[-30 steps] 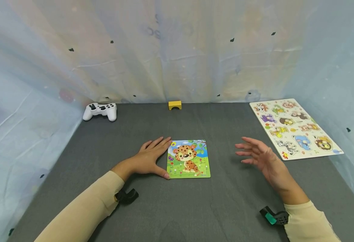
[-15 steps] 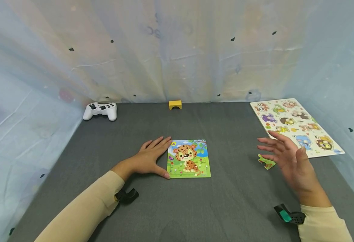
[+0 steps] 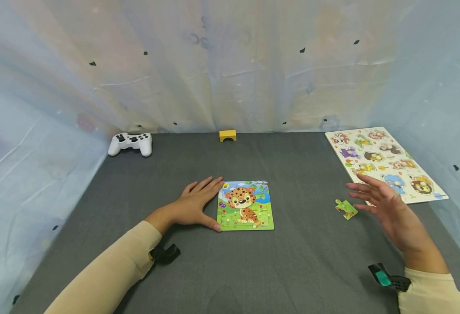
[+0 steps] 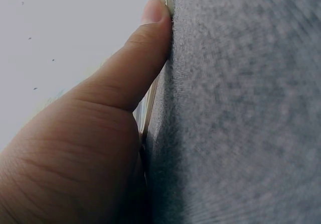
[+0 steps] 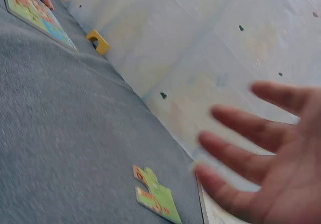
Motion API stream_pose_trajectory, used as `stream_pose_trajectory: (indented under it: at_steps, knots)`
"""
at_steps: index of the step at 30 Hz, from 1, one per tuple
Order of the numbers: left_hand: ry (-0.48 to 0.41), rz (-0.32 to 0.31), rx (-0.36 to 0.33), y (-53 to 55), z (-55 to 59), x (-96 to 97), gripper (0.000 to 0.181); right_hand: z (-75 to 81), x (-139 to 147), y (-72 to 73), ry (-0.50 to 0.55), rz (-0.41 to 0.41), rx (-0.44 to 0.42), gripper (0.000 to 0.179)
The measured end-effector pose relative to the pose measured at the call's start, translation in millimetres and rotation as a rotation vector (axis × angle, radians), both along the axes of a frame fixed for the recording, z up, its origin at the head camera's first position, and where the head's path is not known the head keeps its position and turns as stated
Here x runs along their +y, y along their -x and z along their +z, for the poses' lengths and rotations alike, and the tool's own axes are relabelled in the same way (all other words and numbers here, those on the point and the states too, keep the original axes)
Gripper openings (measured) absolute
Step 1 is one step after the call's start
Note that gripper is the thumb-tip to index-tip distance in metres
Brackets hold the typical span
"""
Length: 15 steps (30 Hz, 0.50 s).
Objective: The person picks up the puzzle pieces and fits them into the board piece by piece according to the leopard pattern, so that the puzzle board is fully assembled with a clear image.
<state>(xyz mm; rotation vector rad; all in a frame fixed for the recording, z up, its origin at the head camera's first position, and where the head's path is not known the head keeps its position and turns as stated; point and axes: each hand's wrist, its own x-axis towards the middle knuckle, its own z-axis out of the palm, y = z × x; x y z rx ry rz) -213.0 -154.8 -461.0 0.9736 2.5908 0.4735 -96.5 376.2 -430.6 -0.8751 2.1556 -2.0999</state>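
A square leopard-cub jigsaw puzzle (image 3: 245, 205) lies flat on the grey cloth. My left hand (image 3: 192, 205) spreads along its left side, fingertips at the upper left corner and thumb at the lower left one. In the left wrist view the thumb (image 4: 135, 48) touches the thin edge of the puzzle. To the right, a loose green jigsaw piece (image 3: 346, 209) with orange marks lies by itself. My right hand (image 3: 395, 216) is just right of that piece, raised above the cloth, fingers spread and holding nothing. Its fingertips overlap the animal board's near left corner in the head view.
A white board (image 3: 385, 165) with knobbed animal pieces lies at the back right. At the back stand a yellow arch block (image 3: 228, 135) and, farther left, a white game controller (image 3: 131, 144). A pale curtain (image 3: 230, 65) borders the table behind and at the sides.
My right hand has moved right, away from the puzzle. The green jigsaw piece, hidden one second ago, has come into sight on the cloth. My left hand has stayed in place.
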Motion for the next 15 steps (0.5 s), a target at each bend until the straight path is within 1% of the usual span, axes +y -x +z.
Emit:
stream_pose_trajectory:
  at_steps: [4, 7, 10, 12, 14, 15]
  knots:
    - [-0.004, 0.0, -0.003, -0.5, 0.4, -0.1, 0.139, 3.4, 0.5, -4.3, -0.259, -0.04, -0.096, 0.057]
    - [-0.007, 0.0, -0.008, -0.8, 0.7, -0.3, 0.139, 4.9, -0.8, -6.2, -0.43, -0.052, -0.151, 0.056]
    - [-0.002, 0.001, -0.008, -0.4, 0.0, -0.5, 0.139, 4.2, -3.9, -7.3, -0.529, -0.082, -0.211, 0.062]
    - [-0.001, 0.0, -0.003, 0.1, -0.8, -0.5, 0.139, 2.9, -5.6, -7.0, -0.583, -0.109, -0.232, 0.066]
    - [-0.004, 0.001, -0.001, 0.7, -1.3, -0.3, 0.139, 1.9, -6.7, -6.3, -0.633, -0.146, -0.241, 0.07]
    - [-0.004, 0.001, 0.0, 0.9, -1.5, -0.1, 0.139, 1.4, -6.5, -5.6, -0.663, -0.163, -0.23, 0.072]
